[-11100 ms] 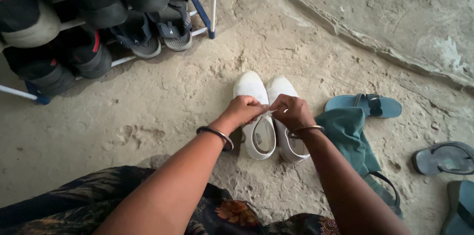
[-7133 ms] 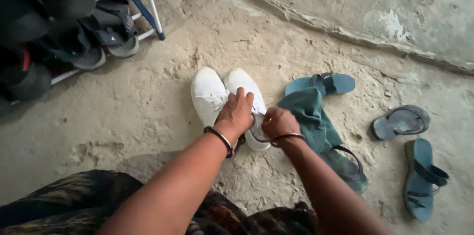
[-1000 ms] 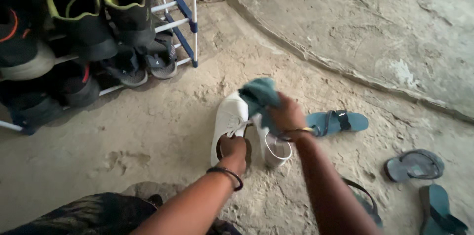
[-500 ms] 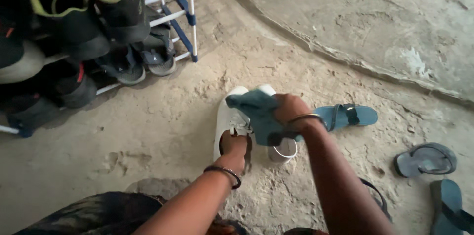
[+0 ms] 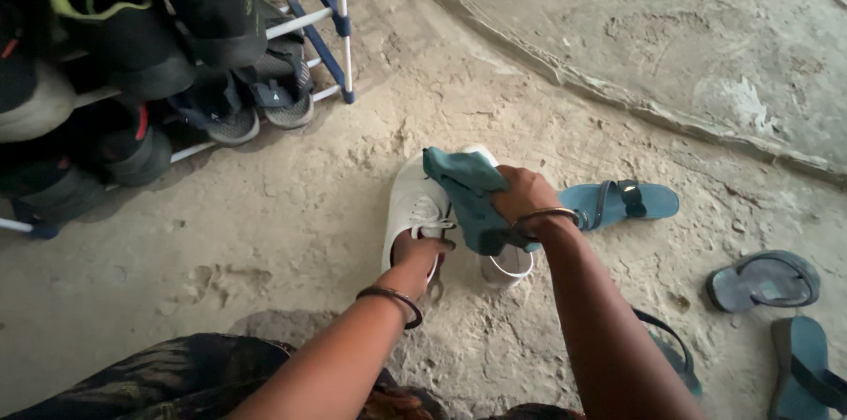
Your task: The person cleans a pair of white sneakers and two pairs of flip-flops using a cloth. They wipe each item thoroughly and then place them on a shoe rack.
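Wiping white sneakers [image 5: 415, 208] mid-floor with teal cloth [image 5: 468, 195]. Right hand [image 5: 522, 195] bunches cloth, soft and floppy. Left hand [image 5: 419, 254] pinches left shoe's heel collar; light, stiff there, decent hold. Blue sandal [image 5: 618, 202] at 3 o'clock, shoe rack [image 5: 340, 23] at 11.
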